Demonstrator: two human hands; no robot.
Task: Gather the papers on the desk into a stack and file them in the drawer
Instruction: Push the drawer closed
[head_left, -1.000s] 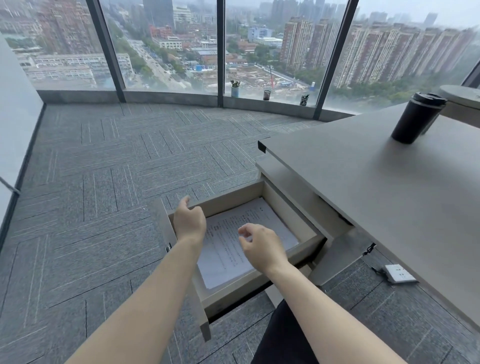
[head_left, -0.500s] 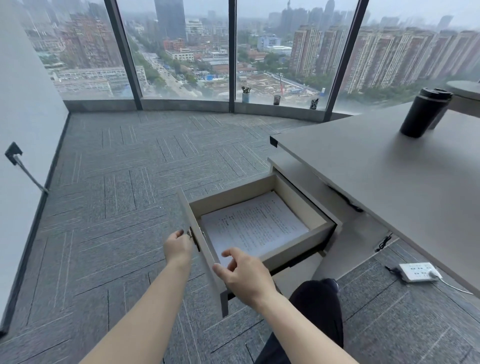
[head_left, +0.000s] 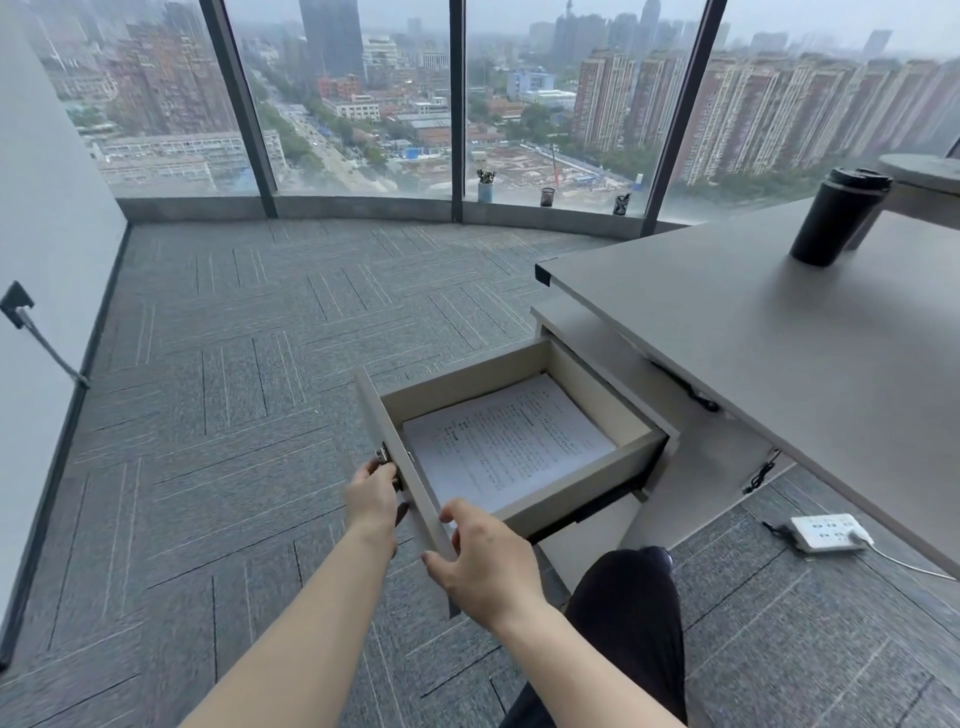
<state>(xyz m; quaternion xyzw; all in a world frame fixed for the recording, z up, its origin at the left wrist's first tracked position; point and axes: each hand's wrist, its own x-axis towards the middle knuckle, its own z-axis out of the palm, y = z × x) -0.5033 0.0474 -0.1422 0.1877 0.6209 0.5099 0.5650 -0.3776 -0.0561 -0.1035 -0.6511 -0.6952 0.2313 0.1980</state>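
Observation:
A beige drawer (head_left: 631, 457) stands pulled out from under the grey desk (head_left: 779, 332). A stack of printed white papers (head_left: 509, 441) lies flat on its bottom. My left hand (head_left: 373, 499) presses against the outer face of the drawer front, fingers at the small metal handle (head_left: 384, 457). My right hand (head_left: 480, 558) grips the top edge of the drawer front (head_left: 410, 483), thumb outside and fingers inside. Nothing loose is held in either hand.
A black lidded cup (head_left: 836, 218) stands on the desk at the far right. A white power strip (head_left: 826, 532) with a cable lies on the carpet under the desk. My dark-trousered knee (head_left: 628, 603) is just right of the drawer. Small pots line the window sill (head_left: 545, 210).
My right hand left the papers and drew back to the drawer front's top edge. My left hand slid from the drawer's rim down onto its outer face. The papers stayed in the drawer.

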